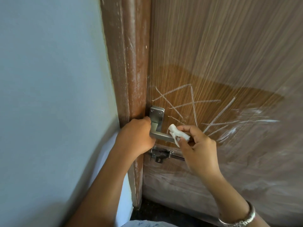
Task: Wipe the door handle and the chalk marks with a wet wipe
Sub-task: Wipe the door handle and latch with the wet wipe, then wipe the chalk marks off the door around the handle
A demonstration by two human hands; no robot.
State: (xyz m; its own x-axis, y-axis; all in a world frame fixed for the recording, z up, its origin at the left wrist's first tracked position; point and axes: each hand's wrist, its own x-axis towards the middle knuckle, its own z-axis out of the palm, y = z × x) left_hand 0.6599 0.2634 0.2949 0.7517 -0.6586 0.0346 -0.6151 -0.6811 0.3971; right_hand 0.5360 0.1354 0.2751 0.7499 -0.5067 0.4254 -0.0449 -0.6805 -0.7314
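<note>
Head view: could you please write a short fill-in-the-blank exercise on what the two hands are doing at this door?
1. The door handle is gripped near its base by the ____.
2. The right hand pinches a white wet ____ on the handle's free end.
3. The sliding bolt sits just ____ the handle.
4. The chalk marks are drawn on the wooden ____.

Missing words: left hand; wipe; below; door.

At frame centre the left hand (136, 135) grips the door handle (161, 134) — the right hand (196, 145) pinches a wet wipe (177, 133) on its lever, chalk marks (188, 102) above.
</note>
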